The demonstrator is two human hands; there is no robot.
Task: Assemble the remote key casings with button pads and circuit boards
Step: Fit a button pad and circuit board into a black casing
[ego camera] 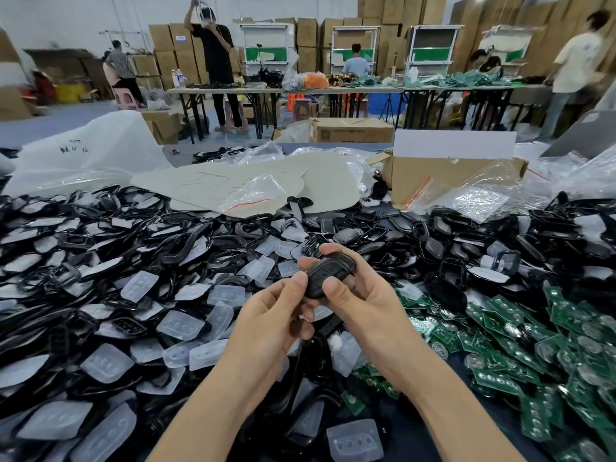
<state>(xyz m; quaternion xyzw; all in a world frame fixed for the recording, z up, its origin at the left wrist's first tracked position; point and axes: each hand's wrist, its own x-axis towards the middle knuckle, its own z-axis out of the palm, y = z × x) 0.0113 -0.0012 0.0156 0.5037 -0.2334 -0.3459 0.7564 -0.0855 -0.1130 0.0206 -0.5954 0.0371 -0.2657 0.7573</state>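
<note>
Both hands meet mid-scene on one black oval plastic key casing (328,274), held just above the heap. The left hand (276,315) pinches its left end with the thumb on top. The right hand (361,295) curls round the far side, thumb pressing the face, probably snapping it shut. Translucent rubber button pads (180,325) are heaped left and green circuit boards (500,358) right, so both are an easy grab.

1. key casing (328,275) between left hand (270,315) and right hand (363,295), over the middle of the heap (416,228).
2. button pads (180,325) mixed with casing frames (180,248) left of hands; circuit boards (500,381) right.
3. cardboard box (443,178) behind heap, right of flat sheets (206,185).
</note>
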